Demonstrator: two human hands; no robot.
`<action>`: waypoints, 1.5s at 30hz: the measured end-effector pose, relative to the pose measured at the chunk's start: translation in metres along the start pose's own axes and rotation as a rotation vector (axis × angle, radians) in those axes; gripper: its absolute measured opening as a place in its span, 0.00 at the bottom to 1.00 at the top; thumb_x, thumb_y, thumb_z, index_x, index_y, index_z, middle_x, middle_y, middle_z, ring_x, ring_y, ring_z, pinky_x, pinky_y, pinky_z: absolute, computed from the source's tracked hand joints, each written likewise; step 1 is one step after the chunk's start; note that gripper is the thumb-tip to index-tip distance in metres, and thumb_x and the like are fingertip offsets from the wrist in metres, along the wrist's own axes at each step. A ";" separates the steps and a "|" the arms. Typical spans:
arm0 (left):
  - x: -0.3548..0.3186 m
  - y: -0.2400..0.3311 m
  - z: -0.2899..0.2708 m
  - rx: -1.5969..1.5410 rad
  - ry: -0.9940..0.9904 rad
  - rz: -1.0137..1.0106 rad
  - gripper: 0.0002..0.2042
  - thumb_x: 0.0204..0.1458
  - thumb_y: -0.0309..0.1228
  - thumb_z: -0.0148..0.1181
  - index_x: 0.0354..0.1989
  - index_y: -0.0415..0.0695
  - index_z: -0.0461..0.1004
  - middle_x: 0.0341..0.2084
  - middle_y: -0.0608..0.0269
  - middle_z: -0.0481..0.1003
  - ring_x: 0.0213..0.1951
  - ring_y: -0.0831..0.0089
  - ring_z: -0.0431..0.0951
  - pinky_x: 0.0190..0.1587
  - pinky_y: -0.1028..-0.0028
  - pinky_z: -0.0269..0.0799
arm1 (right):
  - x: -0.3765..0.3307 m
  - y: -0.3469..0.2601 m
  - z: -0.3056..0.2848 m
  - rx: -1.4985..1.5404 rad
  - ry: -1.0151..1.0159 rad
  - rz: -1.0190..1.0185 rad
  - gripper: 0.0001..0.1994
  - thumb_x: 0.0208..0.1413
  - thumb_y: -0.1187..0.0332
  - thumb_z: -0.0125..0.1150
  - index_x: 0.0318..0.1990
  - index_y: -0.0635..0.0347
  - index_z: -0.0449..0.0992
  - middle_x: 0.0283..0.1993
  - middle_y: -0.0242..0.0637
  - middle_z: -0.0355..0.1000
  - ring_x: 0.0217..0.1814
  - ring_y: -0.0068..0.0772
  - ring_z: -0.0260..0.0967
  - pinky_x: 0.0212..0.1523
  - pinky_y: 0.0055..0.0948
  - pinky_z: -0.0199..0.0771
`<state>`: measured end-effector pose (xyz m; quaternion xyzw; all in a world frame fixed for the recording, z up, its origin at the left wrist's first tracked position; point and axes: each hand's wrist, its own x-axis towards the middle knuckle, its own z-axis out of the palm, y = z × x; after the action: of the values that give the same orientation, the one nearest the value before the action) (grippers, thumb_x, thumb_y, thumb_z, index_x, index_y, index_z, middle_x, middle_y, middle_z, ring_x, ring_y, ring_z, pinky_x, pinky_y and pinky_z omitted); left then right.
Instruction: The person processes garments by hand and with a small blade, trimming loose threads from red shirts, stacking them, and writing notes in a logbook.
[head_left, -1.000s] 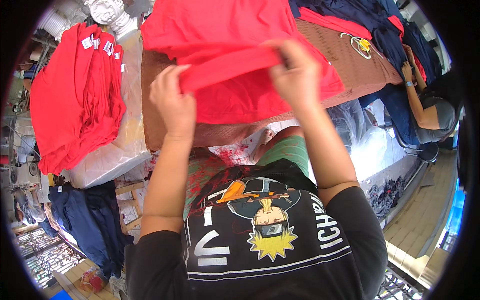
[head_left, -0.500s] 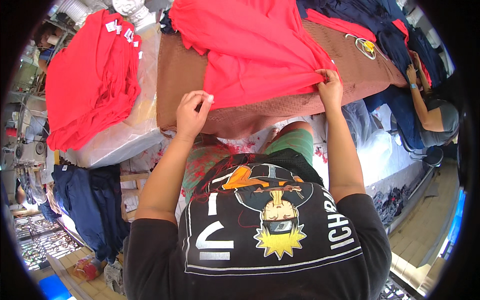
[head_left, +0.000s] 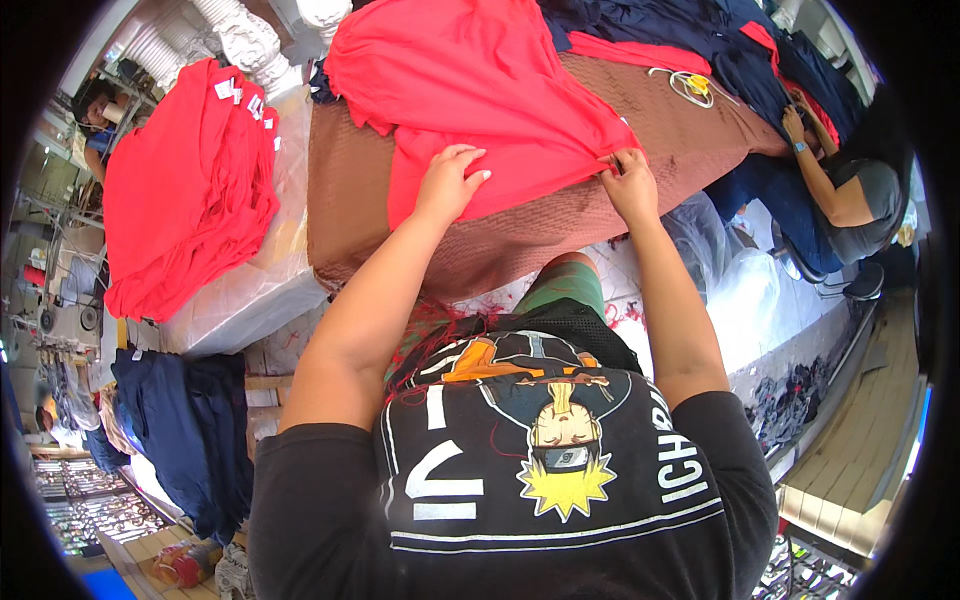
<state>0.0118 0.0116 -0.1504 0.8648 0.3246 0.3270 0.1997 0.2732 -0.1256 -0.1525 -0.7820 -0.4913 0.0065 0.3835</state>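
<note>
A red garment (head_left: 480, 100) lies spread over the brown textured cloth (head_left: 350, 180) on the work surface before me. My right hand (head_left: 630, 188) pinches the garment's near right corner between thumb and fingertips. Over the garment's near left part is my left hand (head_left: 450, 185), thumb held apart from its fingers, with nothing gripped. Whether the left palm presses on the fabric cannot be told. A small white tag shows by the garment's right edge, just above my right hand.
A pile of red garments (head_left: 190, 190) with white tags sits on a plastic-wrapped block (head_left: 245, 310) at left. Dark blue garments (head_left: 185, 430) hang below it. A yellow-and-white cord bundle (head_left: 692, 88) lies at right. A co-worker (head_left: 850, 195) handles dark fabric at far right.
My left hand has released the garment's near left edge and moved right and upward over the fabric. The right hand keeps its pinch. The whole view has shifted slightly.
</note>
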 end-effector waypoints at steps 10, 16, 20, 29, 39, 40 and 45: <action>-0.014 0.012 -0.015 0.006 -0.017 0.040 0.12 0.47 0.27 0.62 0.42 0.45 0.78 0.44 0.60 0.74 0.46 0.64 0.73 0.49 0.70 0.69 | 0.005 -0.067 -0.031 0.106 -0.132 -0.272 0.12 0.47 0.65 0.65 0.40 0.54 0.77 0.38 0.40 0.72 0.36 0.39 0.73 0.37 0.35 0.73; -0.002 0.017 -0.009 0.066 -0.084 -0.008 0.06 0.47 0.27 0.62 0.35 0.42 0.78 0.37 0.61 0.74 0.42 0.63 0.74 0.45 0.69 0.70 | -0.015 -0.096 0.043 0.145 -0.297 -0.369 0.09 0.47 0.69 0.64 0.37 0.55 0.77 0.40 0.35 0.71 0.32 0.41 0.72 0.31 0.36 0.72; -0.007 0.021 -0.013 -0.039 -0.073 -0.067 0.06 0.47 0.29 0.63 0.32 0.40 0.78 0.35 0.60 0.74 0.41 0.64 0.74 0.45 0.69 0.69 | -0.018 -0.086 0.046 0.184 -0.247 -0.345 0.06 0.46 0.70 0.62 0.33 0.57 0.74 0.37 0.35 0.70 0.32 0.46 0.72 0.30 0.41 0.73; -0.009 0.030 -0.018 -0.138 -0.175 -0.221 0.08 0.47 0.31 0.64 0.30 0.39 0.79 0.33 0.60 0.74 0.38 0.66 0.74 0.42 0.70 0.70 | -0.025 -0.095 0.036 0.226 -0.261 -0.341 0.08 0.45 0.72 0.62 0.35 0.55 0.74 0.35 0.35 0.70 0.31 0.45 0.71 0.27 0.38 0.73; -0.008 0.038 -0.021 -0.288 -0.214 -0.335 0.07 0.48 0.28 0.63 0.33 0.38 0.79 0.32 0.61 0.76 0.36 0.75 0.76 0.40 0.77 0.70 | -0.030 -0.085 0.041 0.266 -0.333 -0.341 0.07 0.45 0.71 0.62 0.33 0.56 0.73 0.35 0.34 0.70 0.31 0.44 0.72 0.28 0.38 0.73; -0.009 0.040 -0.020 -0.284 -0.228 -0.340 0.07 0.48 0.28 0.63 0.33 0.38 0.80 0.32 0.61 0.76 0.36 0.74 0.76 0.40 0.77 0.70 | -0.034 -0.088 0.038 0.315 -0.358 -0.328 0.08 0.45 0.71 0.62 0.34 0.56 0.73 0.35 0.34 0.70 0.31 0.44 0.72 0.29 0.38 0.73; -0.007 0.034 -0.021 -0.340 -0.328 -0.346 0.07 0.48 0.28 0.63 0.33 0.39 0.80 0.33 0.62 0.76 0.38 0.74 0.76 0.42 0.76 0.71 | -0.042 -0.104 0.028 0.274 -0.456 -0.384 0.10 0.46 0.70 0.63 0.37 0.57 0.72 0.36 0.37 0.70 0.34 0.43 0.72 0.32 0.37 0.73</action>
<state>0.0083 -0.0148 -0.1197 0.7920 0.3711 0.1938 0.4443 0.1610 -0.1183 -0.1250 -0.5945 -0.6976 0.1752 0.3595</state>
